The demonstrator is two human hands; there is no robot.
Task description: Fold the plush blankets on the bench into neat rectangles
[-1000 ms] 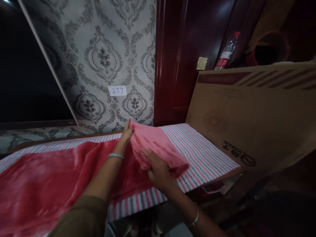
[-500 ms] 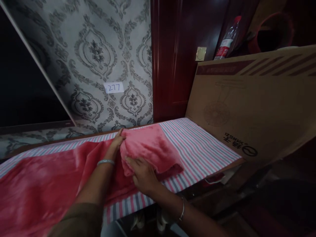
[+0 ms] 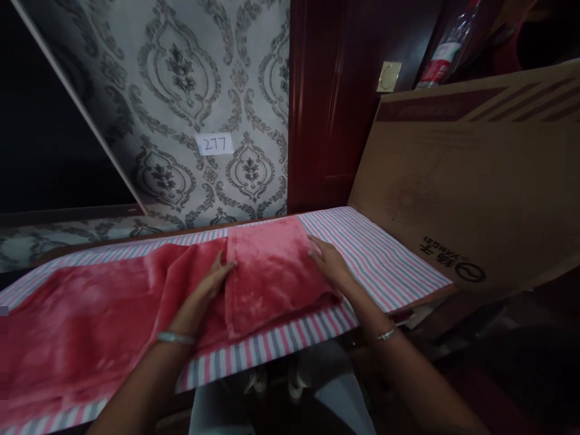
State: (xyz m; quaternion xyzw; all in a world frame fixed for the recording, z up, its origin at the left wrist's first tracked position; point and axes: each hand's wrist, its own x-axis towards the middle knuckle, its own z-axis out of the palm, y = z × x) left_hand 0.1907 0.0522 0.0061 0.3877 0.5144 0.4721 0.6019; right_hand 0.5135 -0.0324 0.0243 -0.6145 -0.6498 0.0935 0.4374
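A pink-red plush blanket (image 3: pixel 99 320) lies lengthwise, its right end folded over into a lighter, squarish flap (image 3: pixel 272 266). My left hand (image 3: pixel 215 279) rests at the flap's left edge, thumb and fingers apart, with a bracelet on the wrist. On the flap's right side, my right hand (image 3: pixel 330 261) lies with its fingers stretched out over the fold. Neither hand visibly lifts the fabric. Beneath the blanket is a striped pink, grey and white cloth (image 3: pixel 367 248).
A large cardboard box (image 3: pixel 453 181) stands at the right end of the table. Behind it is a plastic bottle (image 3: pixel 439 63). A dark screen (image 3: pixel 49 133) is at the left. A paper label reading 277 (image 3: pixel 214 144) is on the patterned wall.
My right hand has moved from the flap's left edge to its right side. My left hand has come nearer from the far corner. The flap lies flatter and squarer.
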